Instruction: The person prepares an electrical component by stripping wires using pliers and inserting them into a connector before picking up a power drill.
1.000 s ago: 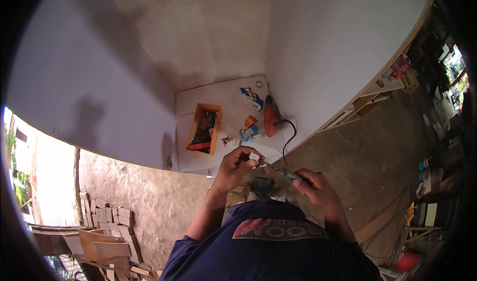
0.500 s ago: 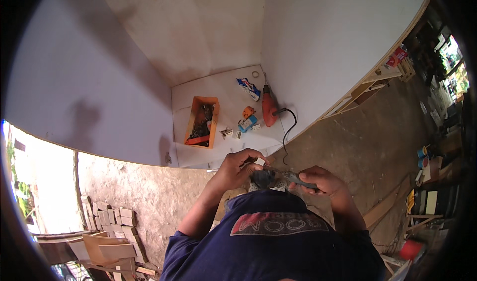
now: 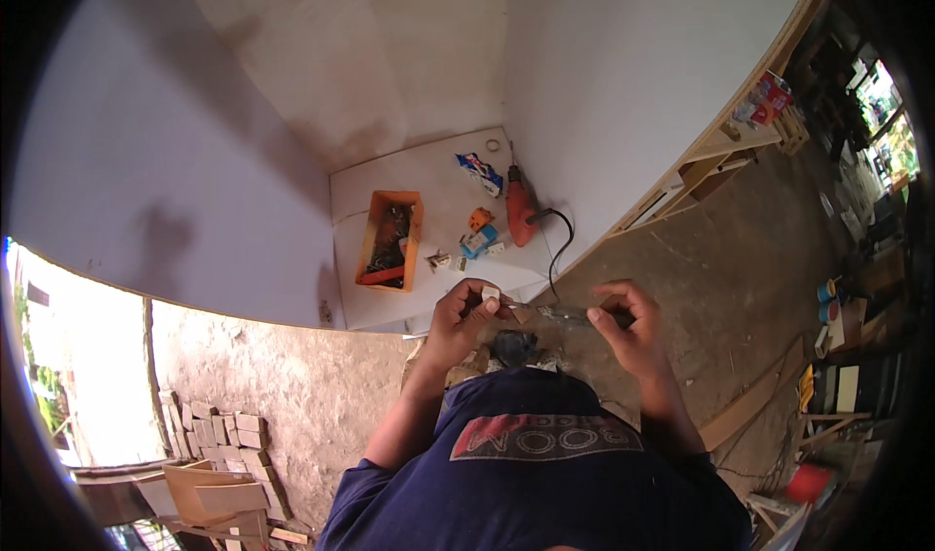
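The left hand (image 3: 460,319) pinches the white block (image 3: 490,295); the screwdriver (image 3: 565,313) points into that grip, its shaft reaching the block. The right hand (image 3: 633,329), curled around the handle half a second ago, now spreads its fingers, thumb by the handle's end, so its hold seems looser. Beyond lie the box (image 3: 413,249) and drill (image 3: 519,207).

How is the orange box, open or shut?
Open: no lid covers the orange box, and a red thing shows inside.
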A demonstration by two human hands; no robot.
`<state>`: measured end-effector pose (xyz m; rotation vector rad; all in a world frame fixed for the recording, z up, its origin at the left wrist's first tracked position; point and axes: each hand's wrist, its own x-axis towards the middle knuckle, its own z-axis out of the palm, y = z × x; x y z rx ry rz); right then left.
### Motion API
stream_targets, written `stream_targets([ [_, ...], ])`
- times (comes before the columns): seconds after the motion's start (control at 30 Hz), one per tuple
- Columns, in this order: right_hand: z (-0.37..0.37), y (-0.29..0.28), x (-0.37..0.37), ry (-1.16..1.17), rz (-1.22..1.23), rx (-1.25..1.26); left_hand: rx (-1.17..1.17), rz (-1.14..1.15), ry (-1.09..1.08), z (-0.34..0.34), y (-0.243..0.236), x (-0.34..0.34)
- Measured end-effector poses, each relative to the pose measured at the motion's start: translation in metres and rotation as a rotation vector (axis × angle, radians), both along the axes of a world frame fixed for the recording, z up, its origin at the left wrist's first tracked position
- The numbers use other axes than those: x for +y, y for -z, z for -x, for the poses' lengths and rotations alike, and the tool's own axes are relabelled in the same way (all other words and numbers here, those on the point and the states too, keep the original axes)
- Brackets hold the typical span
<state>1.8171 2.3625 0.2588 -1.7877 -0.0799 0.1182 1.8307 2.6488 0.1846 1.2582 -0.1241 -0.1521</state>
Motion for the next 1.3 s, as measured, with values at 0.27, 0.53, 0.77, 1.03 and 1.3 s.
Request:
stream_targets([
  [0.27,0.003,0.004,-0.004,0.081,-0.130,0.011,0.226,0.193,-0.050,0.012,0.022,-0.013],
  [0.53,0.004,-0.001,-0.018,-0.061,-0.066,0.113,0.328,0.246,-0.030,0.023,0.037,-0.019],
  [0.77,0.004,0.030,-0.026,-0.052,-0.167,-0.230,0.324,0.260,-0.002,0.031,0.040,-0.023],
  [1.03,0.010,0.027,-0.027,-0.100,-0.268,-0.123,0.368,0.302,-0.006,0.037,0.046,-0.028],
  [1.3,0.011,0.028,-0.037,-0.091,-0.128,-0.049,0.372,0.316,0.012,0.042,0.052,-0.031],
])
